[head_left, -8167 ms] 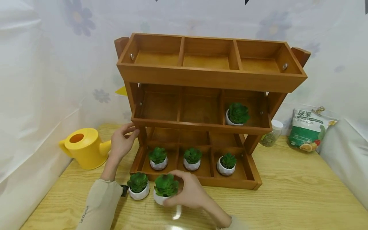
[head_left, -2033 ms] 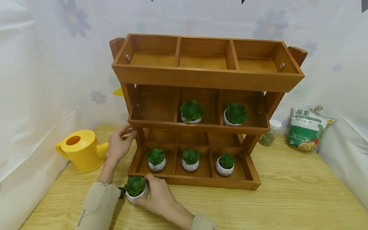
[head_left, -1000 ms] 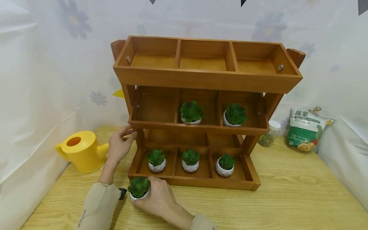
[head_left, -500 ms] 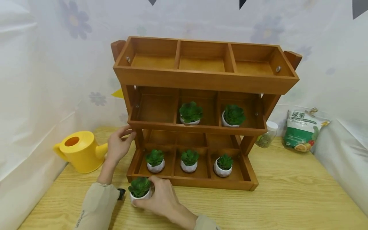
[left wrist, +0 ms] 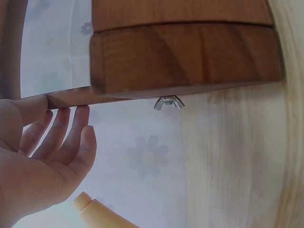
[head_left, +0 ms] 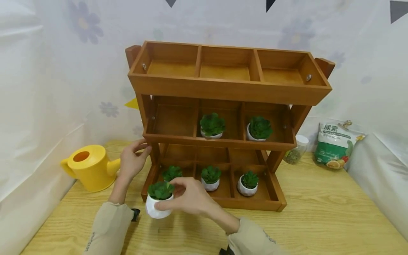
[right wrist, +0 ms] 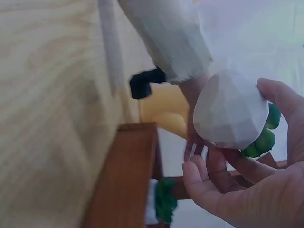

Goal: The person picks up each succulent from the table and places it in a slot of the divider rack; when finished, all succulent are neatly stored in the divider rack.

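Note:
My right hand point(head_left: 194, 196) holds a potted succulent point(head_left: 156, 209) by its white faceted pot, lifted above the table in front of the lowest shelf. The right wrist view shows the pot point(right wrist: 230, 111) from below, between thumb and fingers. My left hand point(head_left: 132, 161) is at the left leg of a three-tier wooden plant stand point(head_left: 229, 86); in the left wrist view the fingertips of my left hand point(left wrist: 52, 156) meet the wood. Two potted succulents sit in the middle tier's centre and right compartments. Another three stand in the bottom tier, the left one partly hidden.
A yellow watering can point(head_left: 90, 168) stands left of my left forearm. To the right are a lidded jar point(head_left: 296, 150) and a clipped green-and-white bag point(head_left: 338, 145). The stand's top tier has three bare compartments. White patterned sheeting surrounds the table.
A succulent has gone into the middle tier's centre compartment since the earliest frame. My right hand has since raised the last one off the table. My left hand stays at the stand's leg.

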### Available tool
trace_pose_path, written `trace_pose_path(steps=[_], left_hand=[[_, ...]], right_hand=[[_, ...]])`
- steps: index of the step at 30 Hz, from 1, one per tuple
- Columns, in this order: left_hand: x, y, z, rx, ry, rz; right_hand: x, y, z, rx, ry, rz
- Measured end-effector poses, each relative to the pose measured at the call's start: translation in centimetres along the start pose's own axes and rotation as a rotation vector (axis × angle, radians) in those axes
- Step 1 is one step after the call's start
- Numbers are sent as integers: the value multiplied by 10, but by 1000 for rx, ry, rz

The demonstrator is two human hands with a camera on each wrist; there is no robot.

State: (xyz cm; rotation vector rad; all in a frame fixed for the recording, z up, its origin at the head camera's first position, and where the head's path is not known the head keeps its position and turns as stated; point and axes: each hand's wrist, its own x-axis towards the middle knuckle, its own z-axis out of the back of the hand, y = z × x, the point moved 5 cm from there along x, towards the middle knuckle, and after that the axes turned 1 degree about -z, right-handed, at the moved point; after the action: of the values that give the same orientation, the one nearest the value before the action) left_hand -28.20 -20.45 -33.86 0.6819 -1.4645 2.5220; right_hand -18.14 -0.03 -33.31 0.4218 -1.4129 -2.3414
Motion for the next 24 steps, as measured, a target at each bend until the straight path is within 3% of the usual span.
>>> trace_pose_path(steps=[7, 14, 24], left_hand=[[-1, -3, 0, 0, -2, 10], [-1, -3, 0, -7, 2, 19], [-2, -4, 1, -7, 6, 18]], right_hand=[[2, 24, 38, -37, -37, 51], [2, 56, 76, -154, -108, 108], [10, 88, 107, -231, -179, 170]])
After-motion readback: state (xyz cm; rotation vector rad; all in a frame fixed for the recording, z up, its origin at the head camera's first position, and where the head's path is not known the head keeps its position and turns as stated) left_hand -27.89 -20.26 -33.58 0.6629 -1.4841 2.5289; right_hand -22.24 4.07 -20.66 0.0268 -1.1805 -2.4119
